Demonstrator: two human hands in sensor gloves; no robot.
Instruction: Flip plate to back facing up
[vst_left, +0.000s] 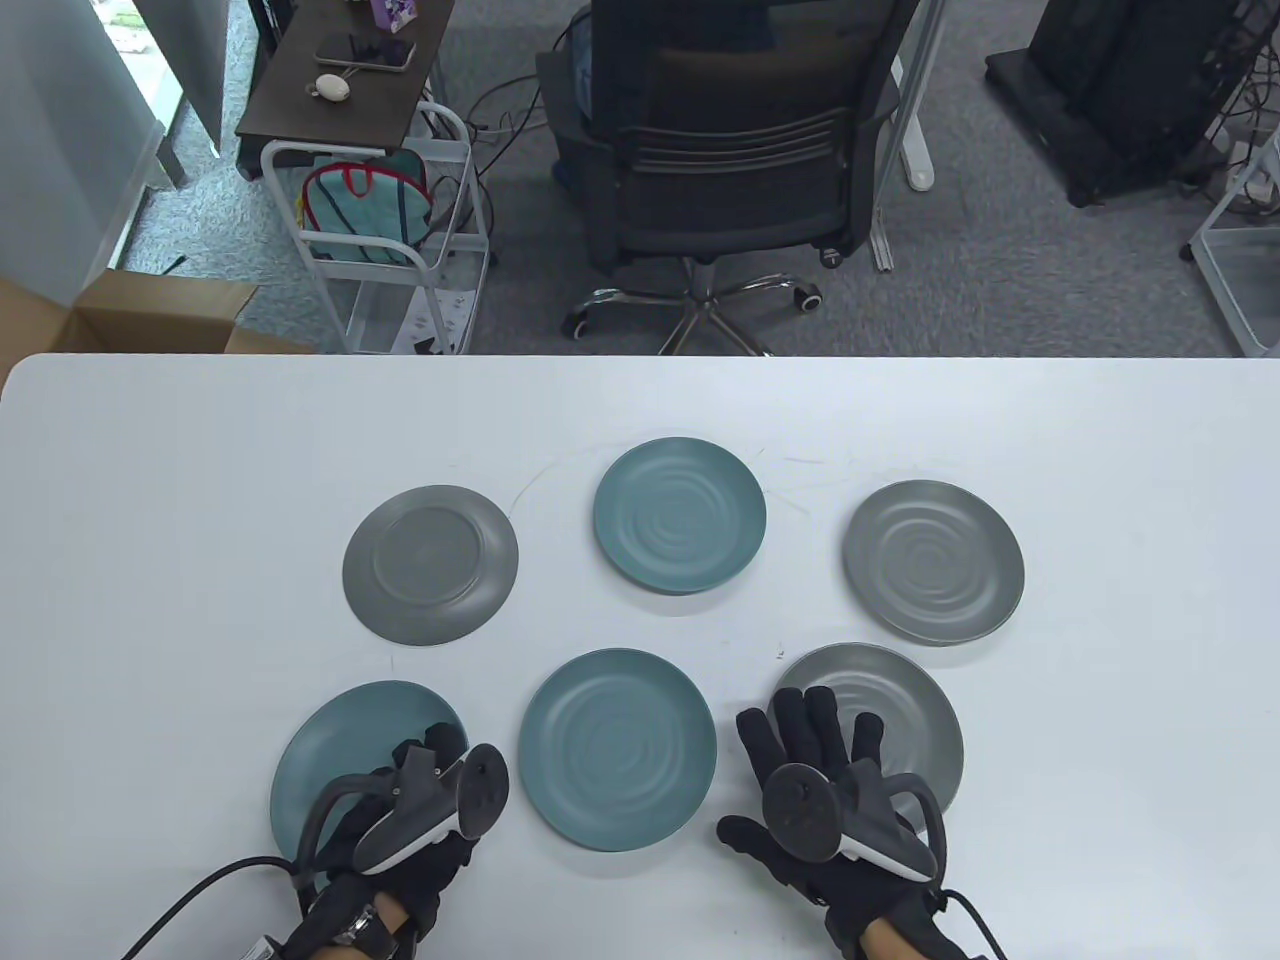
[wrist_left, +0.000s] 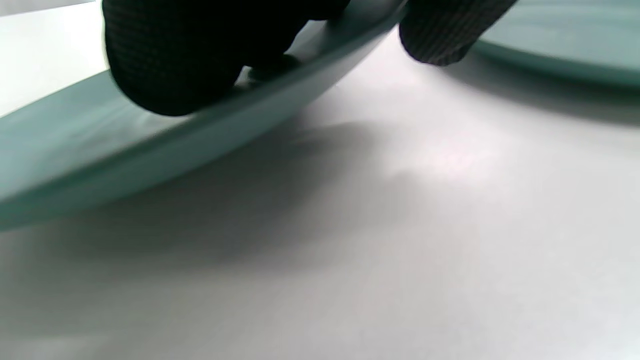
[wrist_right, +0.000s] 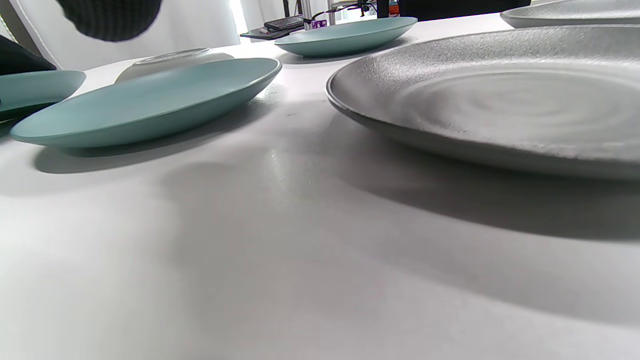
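Six plates lie on the white table (vst_left: 150, 620). My left hand (vst_left: 430, 770) holds the right rim of the near-left teal plate (vst_left: 340, 750). In the left wrist view my fingers (wrist_left: 170, 65) lie on that plate (wrist_left: 125, 145), and it is tilted with its rim off the table. My right hand (vst_left: 800, 770) is spread open and flat, its fingers over the left edge of the near-right grey plate (vst_left: 900, 700), which lies face up (wrist_right: 500, 100). One fingertip (wrist_right: 110, 17) shows in the right wrist view.
A teal plate (vst_left: 617, 748) lies face up between my hands. At the back are a grey plate with its back up (vst_left: 430, 563), a teal plate face up (vst_left: 680, 515) and a grey plate face up (vst_left: 933, 560). An office chair (vst_left: 740, 160) stands beyond the table.
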